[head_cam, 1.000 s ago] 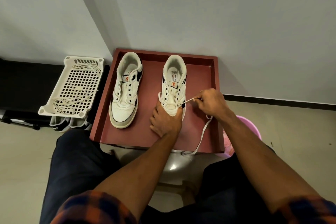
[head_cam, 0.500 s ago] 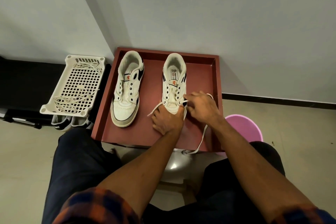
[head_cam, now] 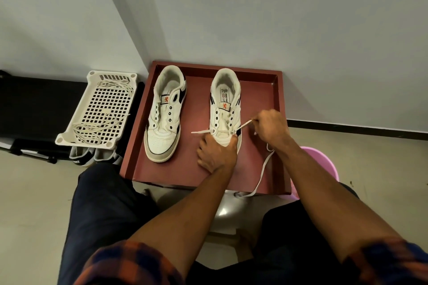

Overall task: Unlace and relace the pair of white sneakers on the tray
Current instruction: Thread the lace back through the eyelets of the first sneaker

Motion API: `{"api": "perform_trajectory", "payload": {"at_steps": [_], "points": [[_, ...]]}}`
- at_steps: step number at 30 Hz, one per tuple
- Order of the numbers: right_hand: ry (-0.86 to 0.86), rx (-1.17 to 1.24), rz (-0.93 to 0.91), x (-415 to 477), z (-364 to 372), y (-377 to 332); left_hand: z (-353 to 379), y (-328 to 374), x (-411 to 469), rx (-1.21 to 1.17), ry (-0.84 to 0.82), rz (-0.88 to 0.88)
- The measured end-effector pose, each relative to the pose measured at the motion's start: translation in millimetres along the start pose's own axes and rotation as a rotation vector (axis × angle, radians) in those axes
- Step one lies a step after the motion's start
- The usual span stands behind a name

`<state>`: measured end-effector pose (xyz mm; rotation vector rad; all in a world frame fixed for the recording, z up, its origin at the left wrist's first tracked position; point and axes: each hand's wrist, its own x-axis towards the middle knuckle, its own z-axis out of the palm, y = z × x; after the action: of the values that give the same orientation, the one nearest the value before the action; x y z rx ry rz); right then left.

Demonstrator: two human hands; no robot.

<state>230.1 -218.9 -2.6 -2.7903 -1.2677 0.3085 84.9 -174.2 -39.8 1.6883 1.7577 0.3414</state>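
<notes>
Two white sneakers stand toes toward me on a dark red tray (head_cam: 139, 148). The left sneaker (head_cam: 165, 113) has bare eyelets. My left hand (head_cam: 216, 155) grips the toe of the right sneaker (head_cam: 225, 104). A white lace (head_cam: 262, 169) runs through that shoe's lowest eyelets; a short end sticks out to the left, and the long end trails over the tray's front edge. My right hand (head_cam: 271, 128) pinches the lace just right of the shoe and holds it taut.
A white perforated basket (head_cam: 102, 109) with a loose lace in it stands left of the tray, over another pair of shoes. A pink tub (head_cam: 322, 164) sits at the tray's right. A wall rises behind. My knees flank a grey stool below the tray.
My right hand has moved from the shoe's eyelets out to the right, drawing the lace taut. The short lace end now shows at the shoe's left. My left hand keeps hold of the toe.
</notes>
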Motion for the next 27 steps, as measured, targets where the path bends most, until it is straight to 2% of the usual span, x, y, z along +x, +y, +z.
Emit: {"api": "perform_trajectory", "payload": {"at_steps": [4, 7, 9, 13, 15, 19, 27], "points": [[0.001, 0.037, 0.174, -4.1, -0.6, 4.6, 2.3, -2.6, 3.0, 0.012, -0.006, 0.016], [0.010, 0.008, 0.185, -1.5, -3.3, 4.8, 4.8, -3.9, 4.0, 0.005, -0.002, 0.011], [0.040, -0.036, 0.117, -8.3, -4.4, -3.0, 3.9, -4.7, 4.2, 0.004, 0.000, -0.001], [0.108, 0.040, -0.194, -28.2, 2.5, -22.0, 5.3, -3.6, 3.3, -0.007, -0.005, 0.000], [0.101, 0.037, -0.266, -32.4, 9.7, -23.7, 4.5, -4.2, 4.0, -0.006, -0.007, 0.000], [0.116, 0.003, -0.232, -36.1, 8.1, -17.0, 3.2, -5.1, 2.4, -0.018, -0.009, 0.005], [0.037, 0.003, -0.017, -11.5, 6.5, -3.1, 2.3, -4.6, 2.8, -0.023, -0.014, 0.003]]}}
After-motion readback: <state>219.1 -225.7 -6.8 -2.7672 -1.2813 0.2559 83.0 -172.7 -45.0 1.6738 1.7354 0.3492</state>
